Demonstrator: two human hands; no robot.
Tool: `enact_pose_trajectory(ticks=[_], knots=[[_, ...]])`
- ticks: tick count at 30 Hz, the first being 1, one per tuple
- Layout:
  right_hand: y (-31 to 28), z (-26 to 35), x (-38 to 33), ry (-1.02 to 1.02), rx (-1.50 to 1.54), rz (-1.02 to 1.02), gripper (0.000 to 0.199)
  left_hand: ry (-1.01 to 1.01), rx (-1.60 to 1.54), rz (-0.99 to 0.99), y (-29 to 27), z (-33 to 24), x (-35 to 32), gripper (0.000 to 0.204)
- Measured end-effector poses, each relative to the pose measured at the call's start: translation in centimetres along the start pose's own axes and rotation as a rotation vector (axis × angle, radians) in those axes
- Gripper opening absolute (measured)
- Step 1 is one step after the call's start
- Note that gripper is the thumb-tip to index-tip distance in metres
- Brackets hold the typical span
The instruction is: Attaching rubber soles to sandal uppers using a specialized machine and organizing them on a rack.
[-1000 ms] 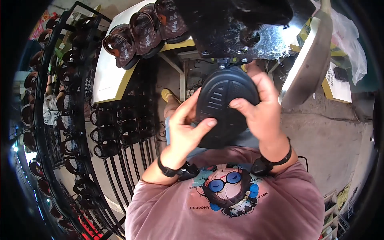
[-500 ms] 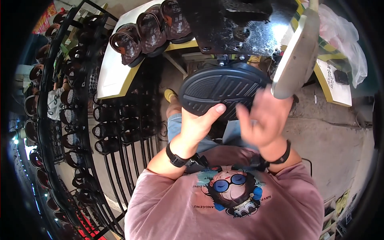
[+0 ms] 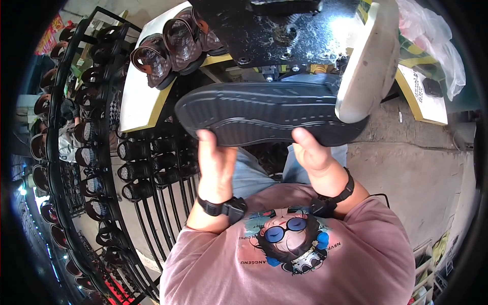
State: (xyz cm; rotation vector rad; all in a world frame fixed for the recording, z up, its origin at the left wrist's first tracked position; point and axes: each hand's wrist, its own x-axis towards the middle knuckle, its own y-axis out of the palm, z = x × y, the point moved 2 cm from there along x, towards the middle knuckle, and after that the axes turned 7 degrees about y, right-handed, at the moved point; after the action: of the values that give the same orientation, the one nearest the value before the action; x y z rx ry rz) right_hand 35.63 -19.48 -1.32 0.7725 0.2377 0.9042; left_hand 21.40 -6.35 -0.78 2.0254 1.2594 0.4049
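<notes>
I hold a black rubber shoe sole (image 3: 264, 114) flat in front of me, tread side up, lying crosswise. My left hand (image 3: 213, 162) grips its near edge left of the middle, thumb on the tread. At the right part of that edge my right hand (image 3: 315, 152) grips it too, thumb on top. Both wrists wear black bands. A pale, off-white sole-shaped piece (image 3: 368, 61) stands up over the black sole's right end.
A dark metal machine plate (image 3: 284, 30) lies just beyond the sole. Brown sandals (image 3: 173, 43) sit on a white board (image 3: 137, 96) at the upper left. A black wire rack (image 3: 96, 168) full of dark sandals curves down the left side. Concrete floor (image 3: 406, 173) lies to the right.
The sole was held close against my chest with both hands over it; it has since been lifted away, turned crosswise and flattened out, tread up, with both hands now on its near edge.
</notes>
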Motion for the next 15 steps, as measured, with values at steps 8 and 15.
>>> enact_pose_trajectory(ticks=[8, 15], knots=[[4.5, -1.4, 2.2, 0.087, -0.280, 0.158, 0.031, 0.656, 1.200, 0.351, 6.4, -8.7, 4.2, 0.043], [2.1, -0.1, 2.8, -0.041, -0.530, 0.181, 0.037, 0.161, 0.934, 0.583, 10.2, -4.0, 2.3, 0.032]])
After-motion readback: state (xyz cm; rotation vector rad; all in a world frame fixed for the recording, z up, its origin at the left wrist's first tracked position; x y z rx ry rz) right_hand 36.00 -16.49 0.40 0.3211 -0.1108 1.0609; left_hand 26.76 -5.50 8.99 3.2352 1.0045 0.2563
